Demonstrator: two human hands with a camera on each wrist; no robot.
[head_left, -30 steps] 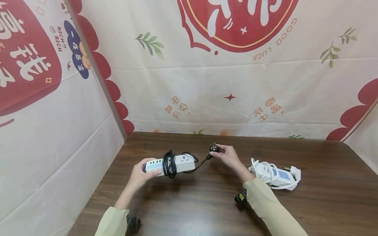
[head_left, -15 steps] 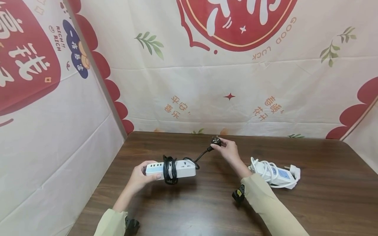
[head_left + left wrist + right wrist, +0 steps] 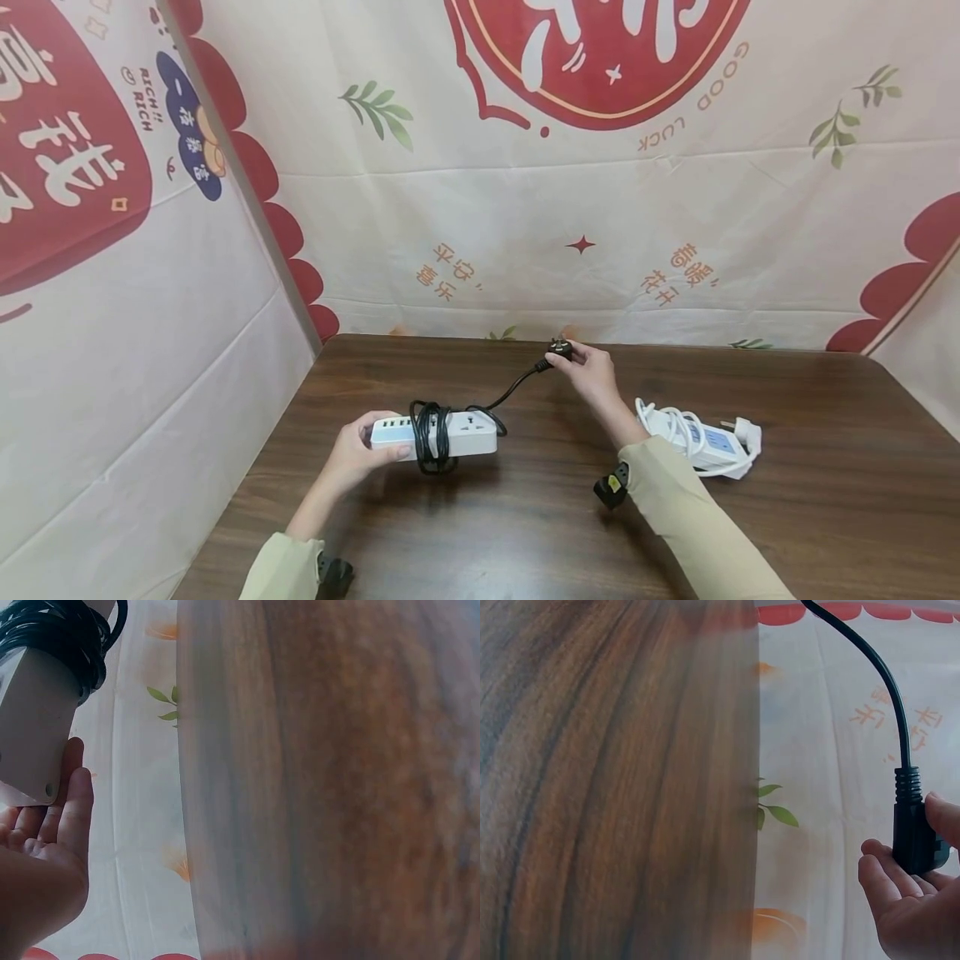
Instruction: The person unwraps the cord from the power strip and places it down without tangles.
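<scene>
My left hand (image 3: 358,450) grips the left end of a white power strip (image 3: 474,437) with a light-blue panel and a row of USB ports. Black cord (image 3: 431,437) is wound in several loops round the strip's middle. From the loops a free length of cord (image 3: 881,667) runs up and right to a black plug (image 3: 919,832). My right hand (image 3: 592,375) pinches that plug between thumb and fingers, pins upward, near the table's far edge. In the left wrist view the strip's end (image 3: 34,727) lies against the fingers and the cord loops show above it.
A second white power strip (image 3: 716,450), its white cord wrapped round it and its white plug (image 3: 748,435) at the right end, lies on the brown wooden table (image 3: 480,533) beside my right forearm. A printed cloth (image 3: 465,217) hangs behind the table, another at the left.
My right hand has moved up and slightly right with the plug, drawing the free cord longer and straighter. The left hand has tilted the power strip a little and lowered its right end.
</scene>
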